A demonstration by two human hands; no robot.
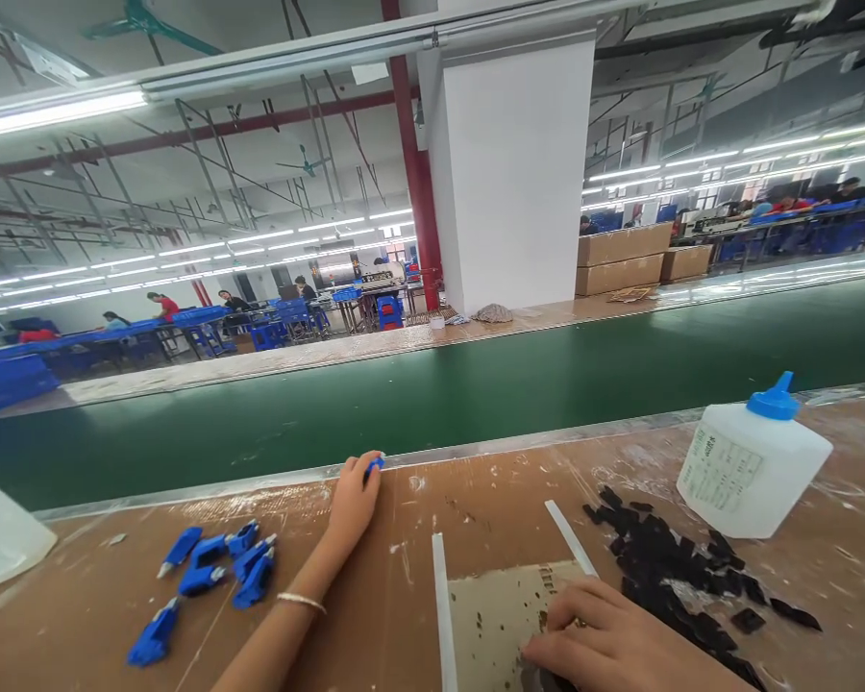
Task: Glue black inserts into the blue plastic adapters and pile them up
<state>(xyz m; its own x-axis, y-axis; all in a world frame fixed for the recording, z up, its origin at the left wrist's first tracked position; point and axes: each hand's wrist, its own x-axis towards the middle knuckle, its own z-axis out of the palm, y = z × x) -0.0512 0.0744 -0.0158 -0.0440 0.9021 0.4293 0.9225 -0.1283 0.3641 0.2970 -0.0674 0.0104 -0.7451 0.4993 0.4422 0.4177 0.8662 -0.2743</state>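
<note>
My left hand (355, 495) reaches to the far edge of the brown work surface, with its fingers closed on a small blue piece (376, 464) that shows only in part. Left of that forearm lie several blue pieces with whitish tips (209, 562). Over a beige, spotted board (494, 620), my right hand (605, 630) has its fingers curled together. Something dark shows under those fingertips, mostly hidden by the hand. White strips (443, 610) run along both sides of the board. Beside my right hand is a heap of flat black pieces (663, 567).
A white bottle with a blue nozzle cap (753, 466) stands at the right. A translucent white container (7, 538) is at the left edge. Beyond the surface runs a green conveyor belt (404, 404). Cardboard boxes (624, 258), a white pillar (519, 173) and people at benches are farther back.
</note>
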